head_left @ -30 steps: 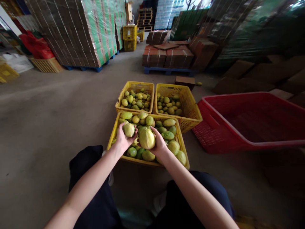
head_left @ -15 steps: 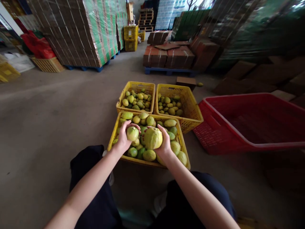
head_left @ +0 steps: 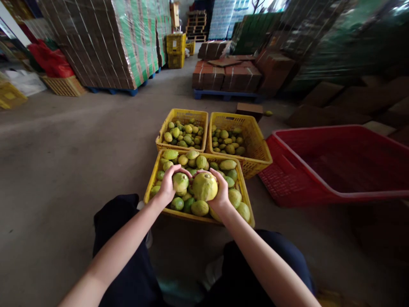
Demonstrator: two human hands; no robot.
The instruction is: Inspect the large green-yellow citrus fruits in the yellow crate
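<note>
My left hand [head_left: 167, 186] is wrapped round a small green-yellow fruit [head_left: 180, 182], its blossom or stem end facing up towards me. In my right hand [head_left: 223, 192] sits a larger, faintly ribbed yellow-green fruit [head_left: 204, 186], with a dark spot on top. The two fruits are held side by side, close together, above the near yellow crate [head_left: 149, 182]. That crate is full of similar oval and round fruits [head_left: 200, 208], some greener, some yellower; their exact kind is not certain. Fingers behind both held fruits are partly hidden.
Beyond the near crate stand two more yellow crates, the left one [head_left: 157, 138] and the right one [head_left: 260, 143], both holding smaller fruits. A large red basket [head_left: 287, 168] stands at the right. Flattened cartons [head_left: 239, 79] on a blue pallet and wrapped stacks [head_left: 92, 47] stand farther back.
My left hand has shifted slightly right, and its fruit has turned, showing a greener side, nearer the right-hand fruit. My right hand has barely moved.
</note>
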